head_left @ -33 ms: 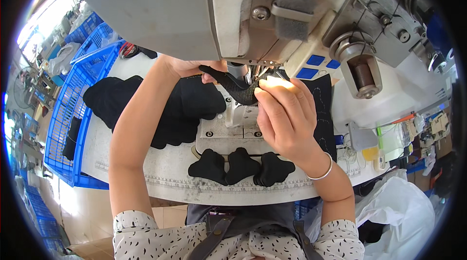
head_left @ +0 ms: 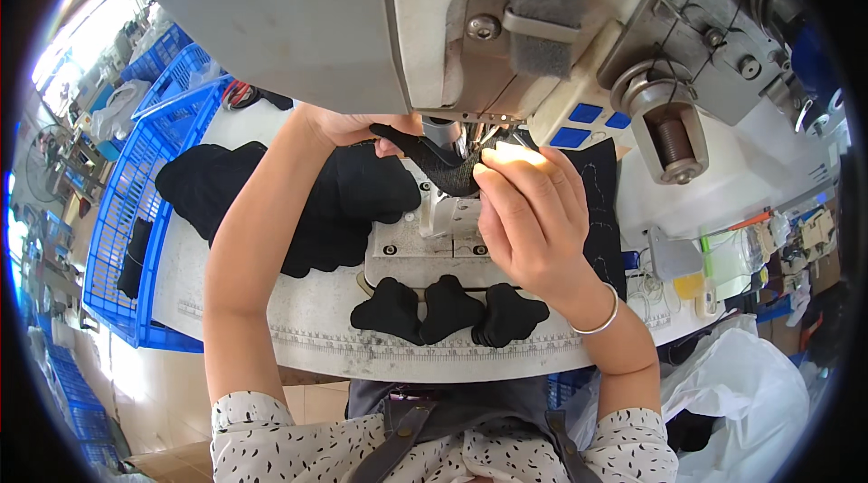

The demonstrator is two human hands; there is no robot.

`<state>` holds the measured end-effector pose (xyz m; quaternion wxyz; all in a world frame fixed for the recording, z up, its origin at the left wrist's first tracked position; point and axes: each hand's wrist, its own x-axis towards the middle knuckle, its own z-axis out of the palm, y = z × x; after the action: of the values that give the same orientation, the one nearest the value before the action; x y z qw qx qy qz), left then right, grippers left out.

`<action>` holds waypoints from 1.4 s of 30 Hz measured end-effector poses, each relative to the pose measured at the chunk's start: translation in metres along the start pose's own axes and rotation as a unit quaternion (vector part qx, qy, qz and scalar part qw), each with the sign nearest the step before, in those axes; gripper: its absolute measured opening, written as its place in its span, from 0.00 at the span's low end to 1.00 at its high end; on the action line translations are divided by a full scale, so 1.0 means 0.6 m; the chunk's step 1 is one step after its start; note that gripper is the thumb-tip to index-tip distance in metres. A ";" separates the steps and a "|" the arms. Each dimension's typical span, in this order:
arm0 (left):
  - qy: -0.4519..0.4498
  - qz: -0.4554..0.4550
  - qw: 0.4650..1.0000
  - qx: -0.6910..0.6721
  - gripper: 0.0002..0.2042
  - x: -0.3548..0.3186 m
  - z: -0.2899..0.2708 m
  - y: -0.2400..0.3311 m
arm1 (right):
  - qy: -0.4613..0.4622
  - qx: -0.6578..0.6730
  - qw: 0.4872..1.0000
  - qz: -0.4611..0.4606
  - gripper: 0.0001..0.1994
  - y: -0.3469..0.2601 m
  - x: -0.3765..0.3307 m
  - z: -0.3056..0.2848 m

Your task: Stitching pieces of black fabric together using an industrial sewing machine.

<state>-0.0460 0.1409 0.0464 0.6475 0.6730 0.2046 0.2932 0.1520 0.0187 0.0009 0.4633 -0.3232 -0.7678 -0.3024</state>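
Observation:
A curved black fabric piece [head_left: 443, 174] is stretched under the needle area of a sewing machine [head_left: 298, 22]. Its right end is pinched between the fingers and thumb of my right hand [head_left: 533, 212], under the bright lamp spot. My left hand [head_left: 362, 128] grips its left end, with several fingers hidden behind the fabric and the machine head. Below the hands, along the front of the table, lie three small stacks of black shaped pieces: a left stack [head_left: 387, 307], a middle stack [head_left: 450, 309] and a right stack [head_left: 509, 313].
A large heap of black fabric pieces [head_left: 334, 212] covers the table left of the machine. Blue plastic baskets [head_left: 149, 325] stand against the left edge. A thread spool [head_left: 674, 139] sits on the machine at right. White plastic bags [head_left: 741, 383] hang at the lower right.

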 end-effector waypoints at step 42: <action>0.266 0.031 0.963 -0.018 0.05 -0.094 0.121 -0.030 | -0.005 0.051 0.998 -0.023 0.14 0.016 0.002 -0.015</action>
<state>-0.0383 0.0510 0.0223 0.5727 0.5649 0.3433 0.4848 0.1638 0.0178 0.0069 0.4683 -0.2828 -0.7917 -0.2720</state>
